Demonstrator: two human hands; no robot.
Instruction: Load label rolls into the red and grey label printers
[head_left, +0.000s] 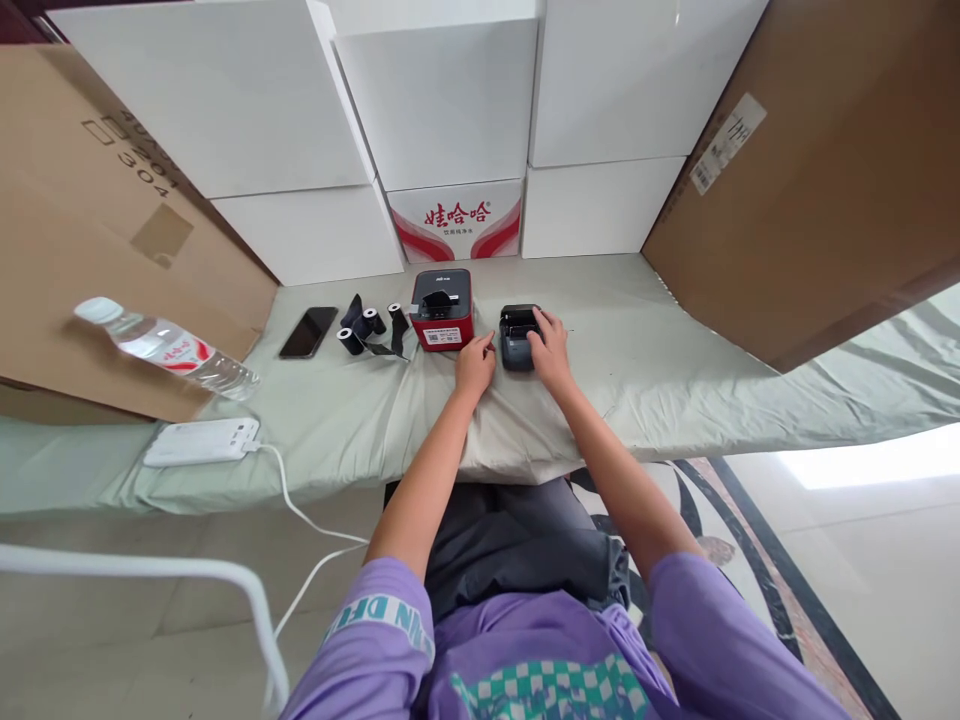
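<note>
A small black portable printer (517, 352) lies on the cloth-covered surface, its lid raised at the far side. My right hand (553, 352) grips its right side, thumb over the opening and fingertips at the lid. Just left of it, my left hand (475, 368) rests on the cloth with fingers partly extended, apart from the printer. Nothing shows in that hand. Beyond my left hand stands a red and black desktop printer (443, 312) with a white label on its front. Several black paper rolls (373, 322) with loose, unwound strips lie to its left.
A phone (308, 332), a white power bank (201, 442) with a cable, and a tilted water bottle (176, 348) are at the left. White boxes (456, 222) line the back. Large brown cartons (817, 190) stand at both sides. The surface's front edge (525, 470) runs before my lap.
</note>
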